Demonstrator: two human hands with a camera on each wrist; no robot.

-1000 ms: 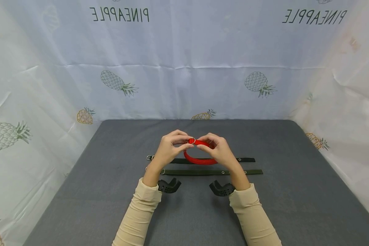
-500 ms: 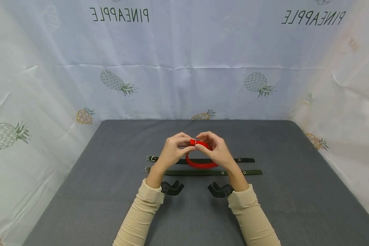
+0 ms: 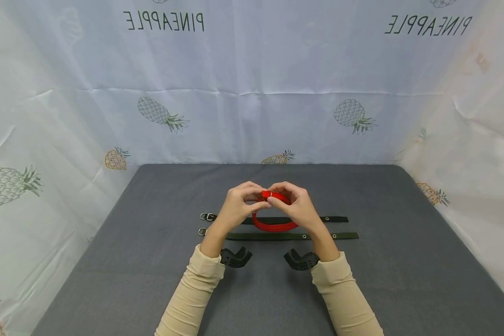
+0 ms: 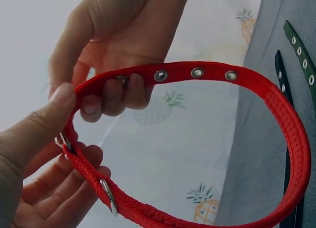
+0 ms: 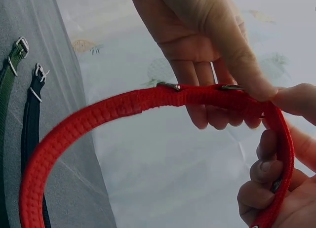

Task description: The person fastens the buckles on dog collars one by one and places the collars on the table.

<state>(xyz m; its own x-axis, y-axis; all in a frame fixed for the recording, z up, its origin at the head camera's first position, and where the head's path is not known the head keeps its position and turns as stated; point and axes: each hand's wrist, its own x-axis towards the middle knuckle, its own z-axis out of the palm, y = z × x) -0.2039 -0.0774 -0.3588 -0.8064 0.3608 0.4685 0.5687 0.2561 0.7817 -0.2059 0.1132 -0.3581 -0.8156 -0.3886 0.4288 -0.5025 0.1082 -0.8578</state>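
A red collar (image 3: 273,227), bent round into a loop, is held up over the table by both hands. My left hand (image 3: 240,203) pinches its buckle end between thumb and fingers. In the left wrist view a metal D-ring (image 4: 109,197) stands on the strap beside that grip. My right hand (image 3: 296,201) grips the other end, the one with metal eyelets (image 4: 197,72), thumb against fingers. The two ends meet between the hands, and the fingertips are very close together. Fingers partly hide the buckle (image 4: 62,140).
Below the hands, a black collar (image 3: 338,219) and a green collar (image 3: 277,236) lie straight and side by side on the grey table (image 3: 130,280). Their buckles point left. A pineapple-print curtain (image 3: 252,126) surrounds the back and sides. Each wrist wears a black camera mount (image 3: 235,257).
My left hand has shifted a little to the right, bringing the fingertips closer together. The strap's joined ends moved slightly right too, and the hanging loop sits a bit lower.
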